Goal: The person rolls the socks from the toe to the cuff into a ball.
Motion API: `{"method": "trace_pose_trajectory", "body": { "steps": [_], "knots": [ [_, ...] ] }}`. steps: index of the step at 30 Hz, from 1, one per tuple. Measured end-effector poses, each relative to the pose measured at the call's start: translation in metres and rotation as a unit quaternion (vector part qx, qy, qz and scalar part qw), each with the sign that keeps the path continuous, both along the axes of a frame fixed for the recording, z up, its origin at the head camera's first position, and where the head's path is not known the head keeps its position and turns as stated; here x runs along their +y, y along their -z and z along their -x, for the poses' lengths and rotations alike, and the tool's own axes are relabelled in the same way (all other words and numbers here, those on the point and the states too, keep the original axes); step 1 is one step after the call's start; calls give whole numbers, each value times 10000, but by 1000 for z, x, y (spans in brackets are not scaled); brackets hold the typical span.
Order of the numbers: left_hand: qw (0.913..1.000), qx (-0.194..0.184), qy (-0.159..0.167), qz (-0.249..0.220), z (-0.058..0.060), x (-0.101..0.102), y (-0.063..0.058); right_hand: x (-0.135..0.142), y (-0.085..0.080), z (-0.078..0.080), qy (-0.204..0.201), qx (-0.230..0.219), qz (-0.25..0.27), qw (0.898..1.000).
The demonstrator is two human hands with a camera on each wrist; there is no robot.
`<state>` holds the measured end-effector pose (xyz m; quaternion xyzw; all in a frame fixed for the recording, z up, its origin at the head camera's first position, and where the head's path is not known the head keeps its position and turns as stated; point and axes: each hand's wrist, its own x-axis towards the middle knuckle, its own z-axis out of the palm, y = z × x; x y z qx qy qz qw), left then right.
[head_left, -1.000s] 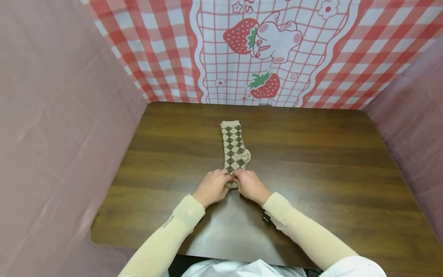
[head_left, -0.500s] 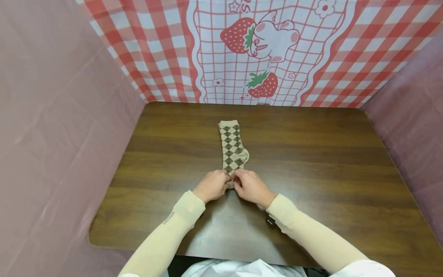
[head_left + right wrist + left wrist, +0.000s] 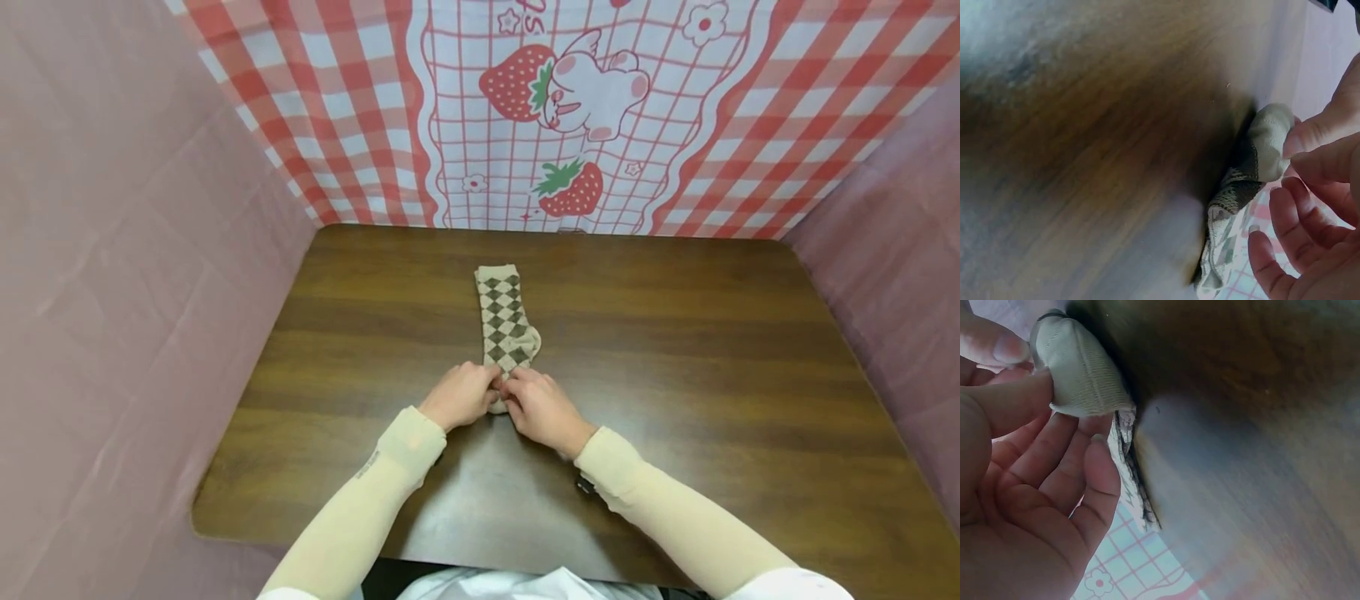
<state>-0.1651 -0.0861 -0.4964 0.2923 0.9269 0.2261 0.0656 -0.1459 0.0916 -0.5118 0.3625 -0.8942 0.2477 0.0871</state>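
Note:
A beige sock point(image 3: 501, 312) with dark diamonds lies lengthwise on the table, its cuff pointing away from me and its heel bulging to the right. Both hands meet at its near end. My left hand point(image 3: 461, 396) pinches the plain toe from the left, thumb against the knit. From the other side my right hand point(image 3: 546, 408) pinches it between thumb and forefinger. In the left wrist view the toe point(image 3: 1079, 369) stands raised and folded over, with the patterned part running flat behind it. The right wrist view shows the raised toe point(image 3: 1269, 134) at the right fingertips, other fingers loosely bent.
The brown wooden table point(image 3: 675, 350) spreads out on both sides of the sock. A red-and-white checked cloth point(image 3: 360, 108) with strawberries hangs at its back edge. Pink cloth point(image 3: 135, 275) walls flank it left and right.
Both hands stay at the toe end with only small finger shifts. The sock's leg and cuff keep their place on the table, while the head view moves slightly.

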Motion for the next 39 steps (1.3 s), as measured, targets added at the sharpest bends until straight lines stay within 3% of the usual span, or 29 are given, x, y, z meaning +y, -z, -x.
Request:
{"method": "trace_pose_trajectory", "body": {
  "steps": [6,13,21,28,39],
  "knots": [
    [9997,-218,-127,32,6,4,4,0,0,-5,-157,104,-398,9990],
    [9988,-363,-305,91,6,5,3,-4,3,0,-163,39,-666,9976],
    [9987,105,-480,-115,-1,-1,0,-4,1,7,-184,-31,-866,9961],
    [9979,639,-96,-90,-6,-3,-2,-4,-1,11,-85,-2,-964,9953],
    [9984,564,-68,85,-8,-3,5,-4,4,12,102,-133,-678,9976]
  ]
}}
